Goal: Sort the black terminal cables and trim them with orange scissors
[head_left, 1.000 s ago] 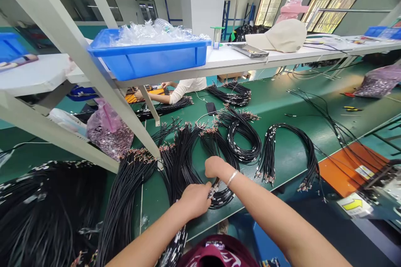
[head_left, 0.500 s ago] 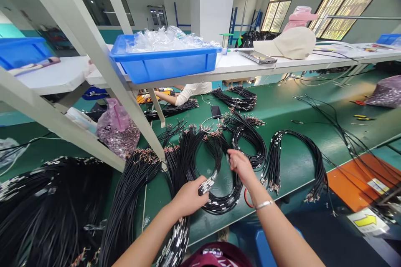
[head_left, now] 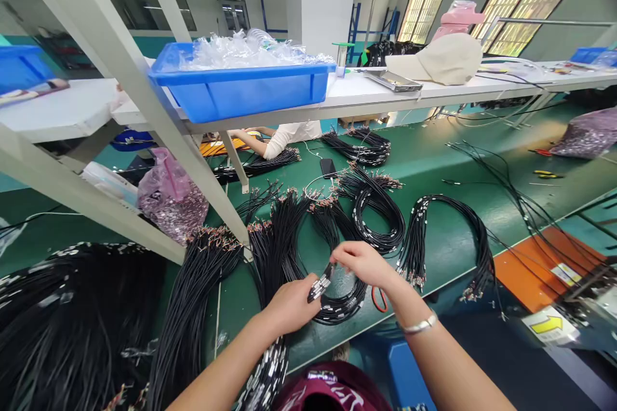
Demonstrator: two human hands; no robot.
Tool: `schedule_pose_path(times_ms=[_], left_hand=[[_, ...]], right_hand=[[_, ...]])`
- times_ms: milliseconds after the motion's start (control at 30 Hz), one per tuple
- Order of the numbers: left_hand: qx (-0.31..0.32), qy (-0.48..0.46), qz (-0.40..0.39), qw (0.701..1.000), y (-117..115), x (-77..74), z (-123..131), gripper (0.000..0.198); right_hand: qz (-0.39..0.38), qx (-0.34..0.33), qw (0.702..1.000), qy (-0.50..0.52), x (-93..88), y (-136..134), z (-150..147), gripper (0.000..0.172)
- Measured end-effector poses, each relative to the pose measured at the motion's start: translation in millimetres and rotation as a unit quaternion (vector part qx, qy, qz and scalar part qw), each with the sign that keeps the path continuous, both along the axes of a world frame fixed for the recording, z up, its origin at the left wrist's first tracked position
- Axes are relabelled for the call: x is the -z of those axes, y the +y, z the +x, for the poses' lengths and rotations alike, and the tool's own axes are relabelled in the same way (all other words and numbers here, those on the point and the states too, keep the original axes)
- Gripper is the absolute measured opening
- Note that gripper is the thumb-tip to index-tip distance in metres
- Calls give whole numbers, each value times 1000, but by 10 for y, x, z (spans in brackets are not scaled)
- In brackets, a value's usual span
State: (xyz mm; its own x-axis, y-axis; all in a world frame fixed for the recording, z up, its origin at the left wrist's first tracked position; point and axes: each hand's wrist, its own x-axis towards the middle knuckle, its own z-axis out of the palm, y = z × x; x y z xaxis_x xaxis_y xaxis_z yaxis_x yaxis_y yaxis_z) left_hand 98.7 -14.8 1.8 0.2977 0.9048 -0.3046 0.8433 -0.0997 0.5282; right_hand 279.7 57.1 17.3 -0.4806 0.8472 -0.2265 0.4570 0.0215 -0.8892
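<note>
My left hand (head_left: 292,304) is closed round the metal-tipped ends of a bundle of black cables (head_left: 338,304) near the front edge of the green bench (head_left: 448,244). My right hand (head_left: 364,262), with a silver bracelet on its wrist, pinches cable ends just right of the left hand, above the same looped bundle. More black cable bundles (head_left: 284,231) fan out behind the hands, and two further loops (head_left: 380,212) lie to the right.
A white shelf (head_left: 366,99) over the bench carries a blue bin (head_left: 236,87) of clear plastic bags and a beige cap (head_left: 438,58). Red-handled scissors (head_left: 378,298) lie by my right wrist. Another person's arm (head_left: 255,144) works across the bench. A pink bag (head_left: 171,196) sits at the left.
My right hand has come back toward the left hand and now pinches the cable ends beside it. The left hand keeps its hold on the bundle.
</note>
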Motion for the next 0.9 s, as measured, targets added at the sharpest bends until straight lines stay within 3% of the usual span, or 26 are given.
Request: schedule_pose_path(times_ms=[100, 200, 367, 500, 633, 767, 833, 900], left_hand=[[18, 27, 13, 999, 34, 7, 75, 15], [44, 49, 15, 998, 43, 23, 84, 16], [22, 58, 12, 998, -42, 74, 25, 13], [0, 26, 17, 1000, -88, 34, -33, 10], [-20, -23, 18, 999, -107, -32, -123, 6], [-54, -73, 25, 996, -68, -47, -219, 6], [-58, -96, 22, 993, -26, -50, -232, 7], [-51, -111, 14, 992, 15, -57, -218, 7]], right_hand=[[63, -11, 992, -106, -46, 224, -364, 25], [55, -82, 971, -219, 115, 385, -721, 10], [65, -118, 943, -305, 314, 418, -985, 15], [133, -32, 963, -233, 191, 596, -1011, 32], [158, 97, 977, -107, 95, 661, -642, 38], [80, 142, 987, -2, 309, 173, -98, 50], [26, 122, 991, 38, 462, -97, -5, 52], [-95, 67, 981, 153, 577, -241, -66, 56]])
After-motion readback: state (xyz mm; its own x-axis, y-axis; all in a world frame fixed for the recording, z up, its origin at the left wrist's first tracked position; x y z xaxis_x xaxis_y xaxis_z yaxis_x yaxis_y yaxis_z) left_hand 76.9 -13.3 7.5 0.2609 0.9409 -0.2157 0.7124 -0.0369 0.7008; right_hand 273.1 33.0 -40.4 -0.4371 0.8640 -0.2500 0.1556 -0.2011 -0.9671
